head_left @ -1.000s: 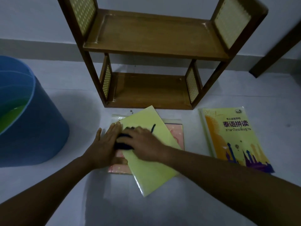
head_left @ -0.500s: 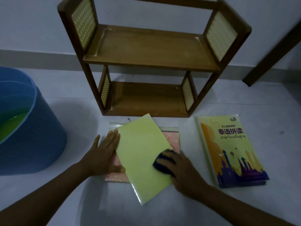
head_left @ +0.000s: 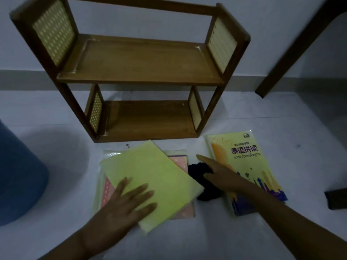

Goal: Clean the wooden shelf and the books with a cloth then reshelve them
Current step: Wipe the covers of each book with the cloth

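Head view: the yellow book (head_left: 246, 166) lying on the floor (head_left: 244, 241) right of the wooden shelf (head_left: 142, 61) reads "泰语拼读", with Thai script beneath too blurred to read. Half a second ago the right hand (head_left: 217, 171) rubbed the dark cloth (head_left: 202, 184) on the pale-green book (head_left: 150, 181); now cloth and hand are off it, on the floor between the two books, fingers fairly straight over the cloth. The left hand (head_left: 127, 201) has slid onto the pale-green book, pressing flat with spread fingers. A pink book (head_left: 180, 162) lies beneath. A blue bucket (head_left: 18, 177) stands at left.
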The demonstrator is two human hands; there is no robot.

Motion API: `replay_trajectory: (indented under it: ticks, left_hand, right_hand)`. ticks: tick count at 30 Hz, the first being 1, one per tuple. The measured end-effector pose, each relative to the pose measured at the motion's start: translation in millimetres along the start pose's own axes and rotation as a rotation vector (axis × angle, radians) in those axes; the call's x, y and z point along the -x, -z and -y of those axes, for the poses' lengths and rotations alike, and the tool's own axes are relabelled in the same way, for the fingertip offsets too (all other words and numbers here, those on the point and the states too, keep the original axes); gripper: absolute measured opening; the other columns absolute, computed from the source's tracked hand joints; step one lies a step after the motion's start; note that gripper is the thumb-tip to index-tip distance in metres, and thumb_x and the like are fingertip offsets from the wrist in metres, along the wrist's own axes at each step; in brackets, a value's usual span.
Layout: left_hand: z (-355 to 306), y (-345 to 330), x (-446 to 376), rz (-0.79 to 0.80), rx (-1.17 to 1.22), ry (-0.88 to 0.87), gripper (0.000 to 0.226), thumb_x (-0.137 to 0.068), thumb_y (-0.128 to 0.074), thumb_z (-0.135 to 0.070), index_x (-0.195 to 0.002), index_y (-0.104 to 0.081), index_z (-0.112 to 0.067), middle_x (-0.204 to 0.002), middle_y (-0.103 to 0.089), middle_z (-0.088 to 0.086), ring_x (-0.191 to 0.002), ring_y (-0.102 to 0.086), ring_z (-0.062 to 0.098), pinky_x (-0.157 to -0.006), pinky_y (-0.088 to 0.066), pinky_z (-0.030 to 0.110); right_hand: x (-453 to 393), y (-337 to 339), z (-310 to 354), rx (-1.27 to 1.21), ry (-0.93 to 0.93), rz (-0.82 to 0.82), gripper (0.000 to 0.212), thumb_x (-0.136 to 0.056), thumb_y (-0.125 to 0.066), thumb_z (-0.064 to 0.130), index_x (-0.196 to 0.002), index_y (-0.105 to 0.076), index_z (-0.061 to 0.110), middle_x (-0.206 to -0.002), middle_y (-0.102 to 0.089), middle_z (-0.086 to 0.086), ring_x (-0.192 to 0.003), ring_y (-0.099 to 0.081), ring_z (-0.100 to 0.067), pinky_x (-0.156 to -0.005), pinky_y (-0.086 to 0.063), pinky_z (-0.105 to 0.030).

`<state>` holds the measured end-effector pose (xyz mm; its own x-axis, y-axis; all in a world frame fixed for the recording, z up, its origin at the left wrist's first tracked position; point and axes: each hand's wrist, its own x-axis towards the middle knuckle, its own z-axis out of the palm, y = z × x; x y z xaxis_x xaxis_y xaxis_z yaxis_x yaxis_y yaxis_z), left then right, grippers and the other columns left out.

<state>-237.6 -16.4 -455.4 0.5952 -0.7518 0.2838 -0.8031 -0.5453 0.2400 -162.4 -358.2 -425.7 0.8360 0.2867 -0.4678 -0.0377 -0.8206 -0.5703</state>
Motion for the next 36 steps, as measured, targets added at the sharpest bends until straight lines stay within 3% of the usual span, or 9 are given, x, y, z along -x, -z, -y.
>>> replay_trajectory:
  ticks: [3, 5, 8, 11, 16, 23, 26, 29, 36]
  left_hand:
    - [-2, 60, -40, -0.301, 0.338, 0.246, 0.035, -0.101, -0.031, -0.036, -0.132, -0.049, -0.035, -0.134, -0.056, 0.003, -0.123, -0.054, 0.026, -0.109, -0.033, 0.053]
    - [-10, 101, -63, -0.472, 0.433, 0.351, 0.031, -0.097, -0.041, -0.033, -0.123, -0.054, -0.043, -0.122, -0.064, -0.013, -0.112, -0.062, 0.012, -0.096, -0.05, 0.039]
    - [-22, 139, -80, -0.641, 0.371, 0.455, 0.032, -0.092, -0.044, -0.033, -0.109, -0.052, -0.059, -0.1, -0.057, -0.046, -0.091, -0.056, -0.02, -0.072, -0.046, 0.001]
    - [-18, 135, -76, -0.703, 0.506, 0.611, 0.022, -0.088, -0.037, -0.067, -0.104, -0.051, -0.064, -0.099, -0.059, -0.045, -0.091, -0.059, -0.016, -0.068, -0.048, 0.001]
    - [-24, 112, -73, -0.663, 0.664, 0.77, 0.021, -0.094, -0.047, -0.049, -0.094, -0.053, -0.07, -0.091, -0.062, -0.045, -0.088, -0.061, -0.017, -0.061, -0.049, 0.001]
    - [-26, 99, -68, -0.523, 0.601, 0.94, 0.036, -0.09, -0.047, -0.038, -0.086, -0.05, -0.073, -0.085, -0.062, -0.031, -0.083, -0.056, -0.004, -0.06, -0.043, 0.017]
    - [-37, 110, -102, -0.503, 0.665, 0.876, 0.01, -0.091, -0.05, -0.046, -0.094, -0.058, -0.053, -0.092, -0.067, -0.023, -0.083, -0.063, 0.0, -0.064, -0.045, 0.022]
    - [-52, 92, -153, -0.392, 1.08, 0.833, 0.022, -0.093, -0.054, -0.036, -0.114, -0.056, -0.03, -0.11, -0.071, -0.011, -0.096, -0.069, 0.008, -0.074, -0.059, 0.036]
    - [-69, -13, -275, 0.069, 1.391, 1.052, 0.033, -0.084, -0.045, -0.003, -0.115, -0.056, -0.007, -0.108, -0.068, 0.016, -0.09, -0.068, 0.03, -0.072, -0.06, 0.044]
  right_hand:
    - [8, 11, 23, -0.092, 0.208, -0.059, 0.086, -0.088, -0.065, 0.008, -0.151, -0.011, 0.031, -0.16, -0.014, 0.008, -0.146, -0.015, -0.007, -0.112, -0.024, -0.02]
    - [13, 8, 49, -0.338, 0.303, -0.106, 0.086, -0.085, -0.072, 0.017, -0.15, -0.018, 0.032, -0.149, -0.037, 0.016, -0.137, -0.037, -0.005, -0.105, -0.041, -0.023]
    - [17, 8, 92, -0.554, 0.358, -0.268, 0.047, -0.086, -0.069, 0.008, -0.124, -0.053, 0.031, -0.109, -0.065, 0.008, -0.1, -0.064, -0.017, -0.079, -0.058, -0.035]
    - [16, 9, 106, -0.661, 0.351, -0.304, 0.026, -0.086, -0.068, 0.007, -0.106, -0.064, 0.023, -0.1, -0.07, -0.001, -0.094, -0.067, -0.019, -0.077, -0.059, -0.038]
    - [14, -8, 95, -0.751, 0.259, -0.24, 0.026, -0.087, -0.062, -0.004, -0.109, -0.062, 0.012, -0.1, -0.07, 0.005, -0.091, -0.069, -0.004, -0.069, -0.054, -0.018]
    - [24, -5, 103, -0.77, 0.219, -0.232, 0.024, -0.088, -0.064, 0.006, -0.107, -0.062, 0.02, -0.101, -0.071, 0.004, -0.094, -0.07, -0.012, -0.076, -0.058, -0.027]
    - [52, 28, 86, -0.818, 0.167, -0.345, 0.031, -0.086, -0.067, 0.006, -0.107, -0.058, 0.027, -0.102, -0.071, 0.002, -0.092, -0.071, -0.014, -0.075, -0.06, -0.034]
    - [82, 63, 52, -0.799, 0.098, -0.556, 0.044, -0.081, -0.071, 0.006, -0.117, -0.052, 0.025, -0.109, -0.07, 0.0, -0.094, -0.07, -0.015, -0.072, -0.06, -0.035]
    - [82, 111, -49, -0.21, -0.269, -0.688, 0.044, -0.088, -0.062, 0.01, -0.129, -0.053, 0.023, -0.105, -0.059, 0.003, -0.084, -0.056, -0.012, -0.066, -0.043, -0.026]
